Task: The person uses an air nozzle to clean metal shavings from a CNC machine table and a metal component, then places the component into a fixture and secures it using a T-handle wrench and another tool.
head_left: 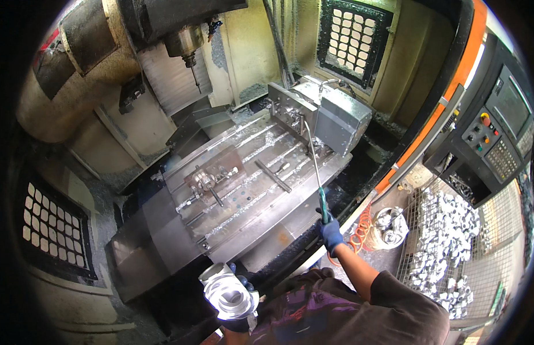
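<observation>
In my left hand (244, 282), a dark glove, I hold a shiny silver metal casting (231, 299) with a round bore, low at the front of the machine. My gloved right hand (330, 233) is wrapped round the green handle of an air blow gun (323, 202). Its long thin tube reaches over the slotted machine table (244, 213), its tip near a fixture plate (291, 103) beside a grey box-shaped unit (342, 123). A second clamping fixture (204, 181) and a loose-looking metal bar (273, 175) sit on the table among metal chips.
A spindle with a slender tool (192, 66) hangs at the back left. On the right stand a control panel (497, 132), an orange door edge (468, 52), a coiled orange hose (359, 230), a bucket of metal pieces (389, 227) and a wire-mesh cage (413, 230) full of silver castings.
</observation>
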`<state>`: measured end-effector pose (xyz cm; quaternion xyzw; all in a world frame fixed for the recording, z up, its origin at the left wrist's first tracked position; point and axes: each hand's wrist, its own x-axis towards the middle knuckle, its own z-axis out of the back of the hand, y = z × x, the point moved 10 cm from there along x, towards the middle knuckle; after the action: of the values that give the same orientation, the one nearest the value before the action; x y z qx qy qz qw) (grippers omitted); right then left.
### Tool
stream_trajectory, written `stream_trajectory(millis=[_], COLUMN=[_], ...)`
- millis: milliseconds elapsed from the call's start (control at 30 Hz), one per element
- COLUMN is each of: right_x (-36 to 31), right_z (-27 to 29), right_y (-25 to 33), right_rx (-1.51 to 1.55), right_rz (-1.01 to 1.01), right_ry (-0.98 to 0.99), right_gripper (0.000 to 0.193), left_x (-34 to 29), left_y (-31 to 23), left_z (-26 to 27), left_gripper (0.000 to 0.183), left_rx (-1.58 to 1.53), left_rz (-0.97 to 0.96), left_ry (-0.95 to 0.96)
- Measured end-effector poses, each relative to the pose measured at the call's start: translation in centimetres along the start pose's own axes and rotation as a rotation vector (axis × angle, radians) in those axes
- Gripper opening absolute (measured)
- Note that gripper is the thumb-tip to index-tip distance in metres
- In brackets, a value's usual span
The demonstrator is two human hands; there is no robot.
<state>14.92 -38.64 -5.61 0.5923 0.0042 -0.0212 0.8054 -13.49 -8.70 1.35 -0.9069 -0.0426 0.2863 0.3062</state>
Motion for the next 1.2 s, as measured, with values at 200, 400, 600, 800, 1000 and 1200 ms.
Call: stream_trajectory(millis=[200,400,600,800,1000,1200], right_x=[5.8,7.8,3.4,-2.3,0.7,3.2], right_z=[-1.7,-3.0,-0.9,-1.5,-0.5,0.8], right_y=[6.2,5.7,-1.1,-2.9,0.7,1.6], right_rx=[-0.033,0.007,0.139,0.053,0.059,-0.041], right_rz=[-0.216,-0.238,-0.058,-0.366,-0.225,0.042], right_ry=[0.081,0.161,0.443,0.909,0.962,1.027], right_gripper=[0.038,0.039,0.039,0.028,0.046,0.041], left_x=[0.1,-2.0,-3.7,-4.3,-3.8,-4.3], left_y=[0.1,0.1,-1.0,0.0,3.7,6.4], left_z=[-0.4,-0.1,-1.5,-5.8,-12.6,-20.6], left_gripper=[0.034,0.033,0.033,0.032,0.032,0.033], left_rx=[-0.036,-0.072,-0.116,-0.061,0.174,0.734], left_rz=[-0.049,-0.151,-0.347,-0.552,-0.694,-0.786], left_ry=[-0.018,-0.103,-0.238,-0.416,-0.581,-0.677])
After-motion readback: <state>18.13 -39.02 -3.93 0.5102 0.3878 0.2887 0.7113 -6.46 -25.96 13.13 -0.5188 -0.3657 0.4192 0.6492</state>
